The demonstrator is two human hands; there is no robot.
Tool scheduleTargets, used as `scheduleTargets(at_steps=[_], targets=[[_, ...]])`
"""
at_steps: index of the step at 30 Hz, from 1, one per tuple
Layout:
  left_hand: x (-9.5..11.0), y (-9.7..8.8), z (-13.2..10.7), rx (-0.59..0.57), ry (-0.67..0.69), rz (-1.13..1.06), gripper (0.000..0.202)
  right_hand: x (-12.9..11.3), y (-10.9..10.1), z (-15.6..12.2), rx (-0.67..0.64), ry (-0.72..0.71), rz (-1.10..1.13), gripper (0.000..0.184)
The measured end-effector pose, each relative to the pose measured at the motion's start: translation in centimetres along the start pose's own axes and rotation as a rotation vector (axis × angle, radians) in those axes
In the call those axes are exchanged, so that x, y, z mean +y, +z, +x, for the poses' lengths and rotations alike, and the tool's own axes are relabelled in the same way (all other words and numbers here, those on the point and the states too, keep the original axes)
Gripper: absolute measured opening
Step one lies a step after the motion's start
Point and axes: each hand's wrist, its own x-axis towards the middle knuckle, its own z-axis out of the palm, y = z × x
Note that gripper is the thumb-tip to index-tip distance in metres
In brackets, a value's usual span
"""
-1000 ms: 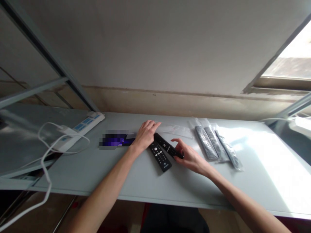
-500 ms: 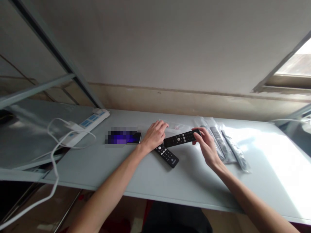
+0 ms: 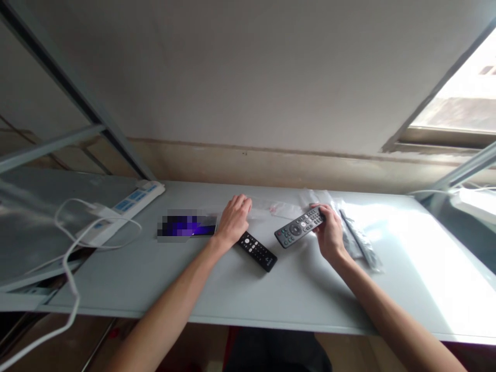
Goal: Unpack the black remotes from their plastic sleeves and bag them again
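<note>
My right hand (image 3: pixel 329 230) grips a dark remote control (image 3: pixel 296 228) by its right end, above the table, with its button face turned up and coloured buttons at the far left end. My left hand (image 3: pixel 234 219) is closed, fingers bent and pressed together; whatever they may hold is hidden. Below its palm, a second black remote control (image 3: pixel 259 252) lies face up on the table, its upper end covered by the hand. Behind my right hand lies a remote in a clear plastic bag (image 3: pixel 360 240), partly hidden by the hand.
A phone (image 3: pixel 203 230) with a lit, blurred screen lies left of my left hand. Farther left are a white power strip (image 3: pixel 132 204) and a looping white cable (image 3: pixel 72 279). Flat clear plastic (image 3: pixel 284 209) lies near the wall. A metal post (image 3: pixel 127 150) rises at the left.
The remote in my right hand has tilted, so its buttons and round pad show more clearly. Its left end has dropped and moved away from my left hand. The whole view has shifted slightly.
</note>
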Motion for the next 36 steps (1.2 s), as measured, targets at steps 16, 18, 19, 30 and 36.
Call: scheduleTargets(at_steps=[16, 18, 19, 30, 36], targets=[[1.1, 0.5, -0.3, 0.151, 0.193, -0.037, 0.011, -0.4, -0.3, 0.5, 0.146, -0.052, 0.003, 0.022], [1.0, 0.6, -0.3, 0.167, 0.214, -0.049, 0.007, -0.6, -0.1, 0.2, 0.146, -0.055, -0.026, 0.023], [0.9, 0.7, -0.3, 0.170, 0.226, -0.057, 0.006, -0.7, 0.0, 0.0, 0.146, -0.055, -0.031, 0.023], [1.4, 0.8, -0.5, 0.133, 0.210, -0.025, 0.018, -0.6, -0.6, 0.6, 0.170, -0.057, -0.016, 0.020], [1.6, 0.7, -0.5, 0.091, 0.233, -0.030, 0.020, -0.4, -0.2, 0.3, 0.180, -0.047, -0.040, 0.021]])
